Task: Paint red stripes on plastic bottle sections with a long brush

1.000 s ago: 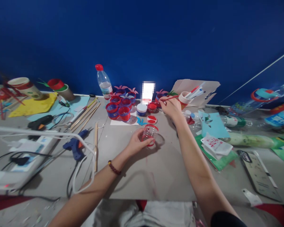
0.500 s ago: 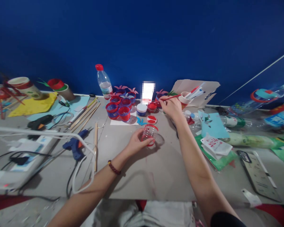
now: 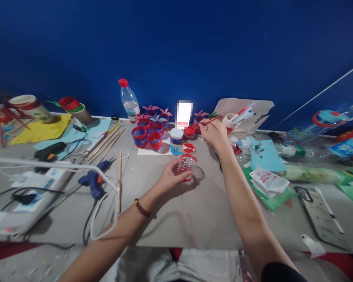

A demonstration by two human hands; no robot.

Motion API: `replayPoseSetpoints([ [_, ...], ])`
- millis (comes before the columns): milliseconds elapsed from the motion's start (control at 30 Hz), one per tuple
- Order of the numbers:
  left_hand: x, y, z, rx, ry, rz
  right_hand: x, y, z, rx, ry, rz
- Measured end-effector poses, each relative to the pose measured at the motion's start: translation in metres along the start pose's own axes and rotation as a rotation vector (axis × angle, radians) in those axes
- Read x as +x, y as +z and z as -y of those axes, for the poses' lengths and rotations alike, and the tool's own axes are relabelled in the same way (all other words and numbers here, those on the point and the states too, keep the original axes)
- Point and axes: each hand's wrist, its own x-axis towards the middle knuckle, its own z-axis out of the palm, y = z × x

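My left hand is wrapped round a clear plastic bottle section, a short cup with red paint along its rim and near its base. Between the fingers of my right hand is a red-handled paintbrush, its tip at the open jar of red paint. Beside that jar stands a white-lidded jar. A red-smeared jar lid lies in front of them. Several painted blue and red cups with paper leaves stand to the left on white paper.
A water bottle stands behind the painted cups. On the left lie a blue glue gun, wooden sticks and a power strip with looping cables. To the right are a paper cup of pens, plastic bottles and a phone.
The brush in my right hand has tilted slightly, its handle end lowering a little to the left. My left hand and the bottle section have hardly moved.
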Motion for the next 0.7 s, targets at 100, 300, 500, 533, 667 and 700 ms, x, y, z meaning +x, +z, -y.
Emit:
replayPoseSetpoints([
  [100,0.0001,0.0003,-0.0013,0.003,-0.004,-0.002,-0.0003,-0.0025,-0.0001,0.038,-0.003,-0.019],
  [300,0.0006,0.0005,0.0013,-0.020,-0.009,0.014,0.0010,0.0042,-0.0037,0.053,-0.009,-0.005],
  [500,0.0003,0.0003,0.0013,-0.016,-0.012,-0.003,0.0014,0.0053,-0.0022,0.011,0.005,0.028],
  [533,0.0003,0.0003,0.0006,-0.019,-0.014,0.000,0.0014,0.0043,-0.0018,0.013,0.012,0.026],
  [667,0.0009,0.0003,-0.0007,-0.011,-0.002,0.004,0.0018,0.0008,-0.0028,0.042,0.007,-0.018],
  [700,0.0010,0.0002,-0.0004,-0.004,0.006,0.005,0.0020,0.0007,-0.0040,0.060,-0.002,-0.034],
])
